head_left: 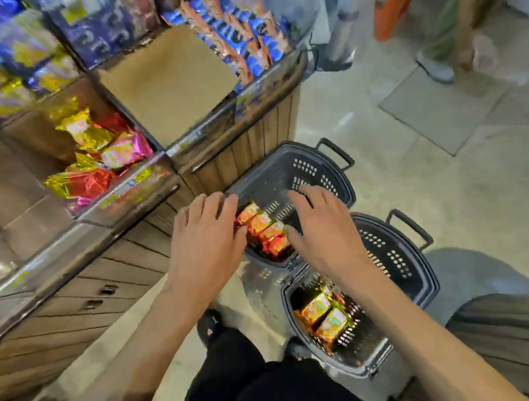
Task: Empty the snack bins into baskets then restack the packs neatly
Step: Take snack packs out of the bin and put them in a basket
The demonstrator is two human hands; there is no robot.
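I note the left hand (206, 244) and right hand (325, 230) over the far basket (310, 161) on the floor. Fingers extended and gripping nothing, they flank a row of red packs (266, 231), apparently touching it. The near basket (399, 250) holds gold packs (326, 317).

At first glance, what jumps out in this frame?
The left hand and right hand flank a row of red packs in the far basket on the floor. Gold packs lie in the near basket; up left, a bin holds loose foil packs.
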